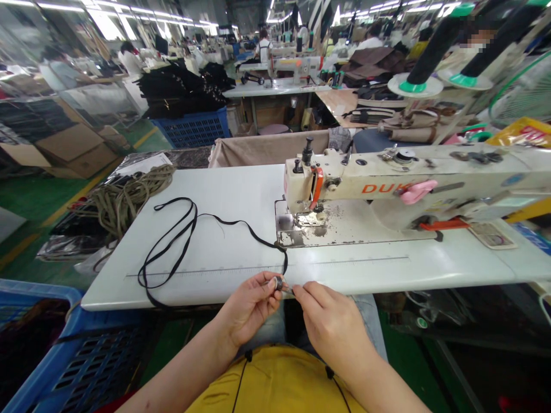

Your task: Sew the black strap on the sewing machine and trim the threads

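My left hand (pixel 255 301) is at the table's front edge, thumb and fingers closed on a small round bobbin (pixel 278 283), dark with a metallic rim. Right beside it, my right hand (pixel 329 312) pinches a thin, small item whose kind I cannot make out; its tip is close to the bobbin. A narrow black strap (pixel 189 241) lies in loose loops across the white sewing table (pixel 232 189), one end running to just behind the bobbin. Beyond my hands stands the sewing machine (pixel 336 178), with its needle area above a worn metal plate.
Bundled olive cords (pixel 129 198) lie left of the table. A blue crate (pixel 81 355) stands at the lower left. Two black thread cones (pixel 430 57) rise behind the machine. Farther off are stacked dark fabric (pixel 181 86), cardboard boxes (pixel 73 149) and people at other machines.
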`<state>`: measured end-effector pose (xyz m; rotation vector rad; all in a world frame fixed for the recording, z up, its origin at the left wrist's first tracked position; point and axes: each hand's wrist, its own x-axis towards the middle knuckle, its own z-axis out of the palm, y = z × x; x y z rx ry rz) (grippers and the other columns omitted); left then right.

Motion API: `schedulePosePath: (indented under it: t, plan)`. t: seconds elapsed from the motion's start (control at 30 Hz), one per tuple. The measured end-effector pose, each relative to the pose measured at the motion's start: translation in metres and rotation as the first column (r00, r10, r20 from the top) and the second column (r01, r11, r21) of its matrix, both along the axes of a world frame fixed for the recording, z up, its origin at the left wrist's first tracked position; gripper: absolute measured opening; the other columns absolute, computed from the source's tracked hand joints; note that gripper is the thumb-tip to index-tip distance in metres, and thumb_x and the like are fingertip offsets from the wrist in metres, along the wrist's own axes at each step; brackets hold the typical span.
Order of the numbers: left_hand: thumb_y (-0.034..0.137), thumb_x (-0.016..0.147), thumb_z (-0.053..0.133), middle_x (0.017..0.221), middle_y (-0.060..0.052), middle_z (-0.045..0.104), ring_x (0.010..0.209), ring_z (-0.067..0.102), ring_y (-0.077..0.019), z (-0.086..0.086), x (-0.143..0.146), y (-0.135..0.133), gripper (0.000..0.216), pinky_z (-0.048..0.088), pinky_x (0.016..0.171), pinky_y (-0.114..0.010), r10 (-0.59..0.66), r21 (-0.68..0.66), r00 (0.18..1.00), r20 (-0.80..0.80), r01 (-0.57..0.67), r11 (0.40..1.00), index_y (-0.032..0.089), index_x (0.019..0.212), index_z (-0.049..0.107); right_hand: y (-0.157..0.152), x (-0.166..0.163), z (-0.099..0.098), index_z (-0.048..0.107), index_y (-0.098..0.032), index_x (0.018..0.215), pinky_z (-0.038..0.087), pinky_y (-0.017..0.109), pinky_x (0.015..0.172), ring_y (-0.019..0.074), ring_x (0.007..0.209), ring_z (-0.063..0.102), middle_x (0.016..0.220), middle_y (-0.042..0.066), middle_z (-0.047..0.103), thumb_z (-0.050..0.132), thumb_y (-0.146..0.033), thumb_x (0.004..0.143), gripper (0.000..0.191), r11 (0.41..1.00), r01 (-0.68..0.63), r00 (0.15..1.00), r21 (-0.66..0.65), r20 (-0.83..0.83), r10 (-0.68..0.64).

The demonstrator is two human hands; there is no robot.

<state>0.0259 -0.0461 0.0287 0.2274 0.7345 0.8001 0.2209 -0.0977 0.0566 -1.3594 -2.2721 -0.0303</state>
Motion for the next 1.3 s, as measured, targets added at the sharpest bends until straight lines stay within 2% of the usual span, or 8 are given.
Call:
schedulePosePath:
  t: [0.17, 0.3, 0.6, 0.77, 0.87, 0.97, 1.3]
  plan:
    - [0.011, 0.073, 0.093, 0.091, -0.011, 0.073, 0.066, 0.061, -0.0057, -0.004, 0.004, 0.001, 0.028, 0.052, 0.061, -0.011, 0.014, 0.033, 1.000, 0.028, -0.014, 0.999, 0.008, 0.093, 0.073, -0.004, -0.004, -0.006, 0.066, -0.013, 0.115, 0.048, 0.034, 0.061, 0.0200, 0.068, 0.060, 0.089, 0.007, 0.067, 0.044, -0.004, 0.099, 0.029, 0.998, 0.061, 0.998, 0.032, -0.014, -0.061]
    - [0.013, 0.074, 0.093, 0.091, -0.011, 0.073, 0.066, 0.058, -0.0051, -0.005, 0.010, 0.002, 0.031, 0.050, 0.063, -0.012, 0.032, 0.059, 0.998, 0.046, -0.035, 0.998, 0.009, 0.097, 0.072, -0.008, -0.007, -0.010, 0.065, -0.013, 0.117, 0.048, 0.032, 0.061, 0.0196, 0.066, 0.059, 0.089, 0.007, 0.066, 0.042, -0.003, 0.099, 0.030, 0.994, 0.107, 0.994, -0.002, -0.038, -0.107]
    - [0.015, 0.071, 0.095, 0.093, -0.005, 0.071, 0.068, 0.057, -0.0038, -0.008, 0.021, 0.001, 0.034, 0.051, 0.070, -0.012, 0.090, 0.106, 0.995, 0.053, -0.095, 0.990, 0.014, 0.096, 0.070, -0.011, -0.017, -0.009, 0.063, -0.016, 0.111, 0.049, 0.029, 0.062, 0.0182, 0.066, 0.060, 0.089, 0.006, 0.064, 0.041, -0.004, 0.099, 0.028, 0.982, 0.186, 0.966, -0.027, -0.177, -0.188]
    - [0.006, 0.065, 0.095, 0.092, -0.001, 0.071, 0.073, 0.061, -0.0058, -0.009, 0.029, 0.003, 0.039, 0.052, 0.069, -0.012, 0.157, 0.099, 0.986, 0.048, -0.161, 0.982, 0.017, 0.093, 0.071, -0.011, -0.021, -0.008, 0.062, -0.016, 0.110, 0.048, 0.030, 0.060, 0.0188, 0.065, 0.060, 0.088, 0.006, 0.062, 0.038, -0.005, 0.101, 0.027, 0.976, 0.217, 0.950, -0.016, -0.228, -0.214]
    - [0.006, 0.066, 0.095, 0.092, -0.001, 0.071, 0.073, 0.062, -0.0057, -0.011, 0.034, 0.003, 0.037, 0.051, 0.068, -0.012, 0.184, 0.102, 0.981, 0.053, -0.189, 0.977, 0.018, 0.092, 0.071, -0.011, -0.022, -0.008, 0.061, -0.017, 0.110, 0.049, 0.030, 0.062, 0.0188, 0.066, 0.060, 0.088, 0.006, 0.062, 0.038, -0.005, 0.102, 0.027, 0.974, 0.227, 0.942, -0.021, -0.249, -0.224]
    - [0.007, 0.070, 0.093, 0.093, 0.000, 0.071, 0.074, 0.062, -0.0058, -0.015, 0.037, 0.003, 0.035, 0.051, 0.070, -0.014, 0.196, 0.124, 0.980, 0.043, -0.200, 0.972, 0.019, 0.092, 0.070, -0.011, -0.023, -0.008, 0.061, -0.017, 0.108, 0.050, 0.030, 0.062, 0.0191, 0.067, 0.061, 0.088, 0.006, 0.061, 0.039, -0.005, 0.101, 0.026, 0.972, 0.234, 0.936, -0.026, -0.263, -0.233]
    - [0.005, 0.066, 0.093, 0.092, 0.003, 0.068, 0.068, 0.056, -0.0040, -0.019, 0.043, 0.003, 0.042, 0.049, 0.069, -0.013, 0.206, 0.129, 0.977, 0.054, -0.212, 0.969, 0.023, 0.094, 0.067, -0.010, -0.026, -0.009, 0.060, -0.018, 0.105, 0.048, 0.031, 0.060, 0.0189, 0.064, 0.059, 0.087, 0.005, 0.059, 0.036, -0.009, 0.105, 0.026, 0.964, 0.263, 0.918, -0.038, -0.297, -0.263]
